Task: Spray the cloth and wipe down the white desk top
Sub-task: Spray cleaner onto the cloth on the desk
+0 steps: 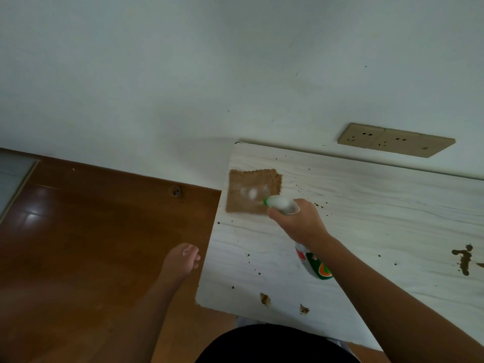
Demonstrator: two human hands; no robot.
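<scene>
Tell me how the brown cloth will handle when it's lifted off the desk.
The brown cloth lies thin and flat, so it will likely flop and drape. The white foam patch suggests a damp, slightly clingy middle.

light: dim, soft | glare: wooden floor (99,231), left side | blur: mild overall | edges: wide-angle bend

A: How many things are on the bench (379,205)?
B: 1 cloth (246,184) and 1 spray bottle (281,204).
A: Hands?
B: 2: 1 left hand (183,260) and 1 right hand (298,221).
A: On the wall?
B: 1 socket plate (395,140) with 2 outlets (361,138).
A: Stains?
B: 3 big brown blotches (463,260); the specks (309,169) are too many to count.
</scene>
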